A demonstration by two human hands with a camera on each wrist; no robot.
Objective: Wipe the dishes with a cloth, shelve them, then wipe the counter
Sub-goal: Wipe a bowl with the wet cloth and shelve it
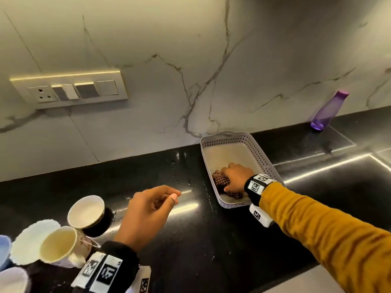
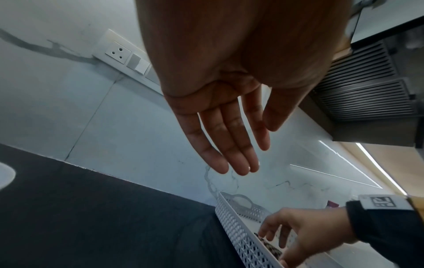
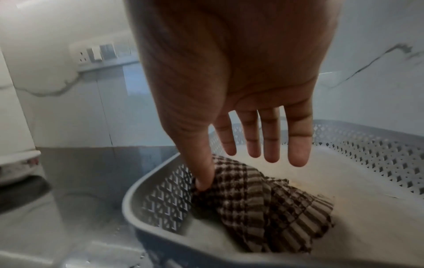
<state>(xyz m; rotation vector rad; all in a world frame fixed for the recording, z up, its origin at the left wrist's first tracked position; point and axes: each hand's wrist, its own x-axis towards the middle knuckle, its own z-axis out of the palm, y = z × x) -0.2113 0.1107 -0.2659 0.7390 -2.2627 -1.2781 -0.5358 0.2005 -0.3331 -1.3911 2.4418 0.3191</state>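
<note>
A brown checked cloth (image 3: 263, 199) lies crumpled in the near end of a grey perforated basket (image 1: 211, 155) on the black counter (image 1: 179, 240). My right hand (image 1: 228, 174) reaches into the basket. Its thumb touches the cloth's edge, while its fingers (image 3: 298, 150) stay straight above the cloth without gripping it. My left hand (image 1: 169, 197) hovers empty over the counter left of the basket, fingers relaxed and straight in the left wrist view (image 2: 254, 148). Two cups (image 1: 86, 211) (image 1: 59, 244) lie tipped at the lower left beside a white scalloped plate (image 1: 29, 240).
A purple bottle (image 1: 329, 111) stands against the marble wall at the back right. A switch panel (image 1: 69, 89) is set in the wall at the left. More pale dishes (image 1: 12, 280) sit at the bottom-left corner. Water drops dot the counter near the basket.
</note>
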